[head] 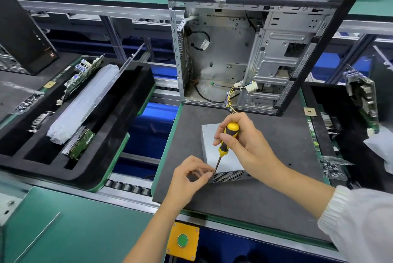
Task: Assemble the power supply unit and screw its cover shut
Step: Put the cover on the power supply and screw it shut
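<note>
A grey metal power supply unit (pixel 221 152) is seen lying flat on the dark mat of the worktop (pixel 265 194), just in front of an open computer case (pixel 255 50) that stands upright at the mat's far edge. A bundle of coloured wires (pixel 236 92) is seen running from inside the case toward the unit.

A yellow-and-black screwdriver (pixel 226 141) is gripped by the right hand (pixel 244 145), with the fingers curled round its handle and the shaft tilted down toward the unit's near left corner, above the mesh grille on its front face. The tip is steadied by the left hand (pixel 189 175), whose thumb and forefinger are pinched together at that corner; whether a screw is held between them cannot be told, as it is too small to make out.

To the left, a black foam tray (pixel 119 135) is seen carrying a circuit board, a plastic-wrapped part (pixel 85 103) and a hard drive (pixel 79 143). A green button (pixel 182 240) on a yellow plate is mounted at the worktop's front edge.
</note>
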A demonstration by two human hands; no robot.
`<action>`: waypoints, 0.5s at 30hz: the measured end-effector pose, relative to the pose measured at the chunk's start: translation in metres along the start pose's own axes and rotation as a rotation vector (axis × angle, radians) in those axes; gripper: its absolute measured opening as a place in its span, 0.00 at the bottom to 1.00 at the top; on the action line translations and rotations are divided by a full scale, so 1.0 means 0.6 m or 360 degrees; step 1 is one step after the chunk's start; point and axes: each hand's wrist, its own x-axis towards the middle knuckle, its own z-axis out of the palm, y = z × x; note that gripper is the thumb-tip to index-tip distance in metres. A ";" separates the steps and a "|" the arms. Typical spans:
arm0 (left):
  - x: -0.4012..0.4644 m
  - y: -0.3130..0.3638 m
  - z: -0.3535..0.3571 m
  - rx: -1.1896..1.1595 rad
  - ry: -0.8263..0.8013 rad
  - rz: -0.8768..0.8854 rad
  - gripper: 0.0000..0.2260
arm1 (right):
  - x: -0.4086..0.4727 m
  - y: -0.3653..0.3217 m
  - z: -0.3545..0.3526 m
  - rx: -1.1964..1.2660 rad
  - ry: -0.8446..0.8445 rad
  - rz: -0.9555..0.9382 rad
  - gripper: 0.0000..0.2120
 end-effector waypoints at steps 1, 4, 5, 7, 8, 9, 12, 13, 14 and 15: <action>0.000 0.001 0.001 0.0012 0.0006 0.0011 0.07 | 0.000 0.001 0.001 -0.0001 -0.0002 0.0001 0.04; -0.001 0.000 0.005 0.0031 0.0032 0.0027 0.08 | 0.001 0.002 0.001 0.0008 -0.0008 0.0011 0.04; -0.001 -0.001 0.005 0.0024 0.0041 0.0018 0.08 | 0.001 0.002 0.001 0.0017 -0.0005 0.0011 0.04; -0.003 -0.002 0.006 -0.0003 0.0055 -0.0007 0.09 | 0.000 0.000 0.000 0.0042 0.0013 0.0008 0.04; -0.003 -0.003 0.007 -0.0016 0.0062 -0.0021 0.09 | 0.000 -0.001 -0.001 0.0054 0.0021 0.0006 0.04; -0.004 -0.005 0.007 -0.0029 0.0067 -0.0033 0.09 | -0.001 -0.002 -0.001 0.0060 0.0025 0.0004 0.04; -0.005 -0.007 0.008 -0.0058 0.0067 -0.0037 0.08 | -0.003 -0.002 0.001 0.0046 0.0023 0.0007 0.04; -0.005 -0.008 0.008 -0.0060 0.0062 -0.0034 0.07 | -0.004 -0.002 0.002 0.0044 0.0026 0.0009 0.04; -0.005 -0.008 0.007 -0.0061 0.0055 -0.0032 0.07 | -0.004 -0.002 0.002 0.0044 0.0029 0.0009 0.04; -0.004 -0.008 0.007 -0.0063 0.0048 -0.0033 0.08 | -0.004 -0.002 0.001 0.0042 0.0031 0.0006 0.04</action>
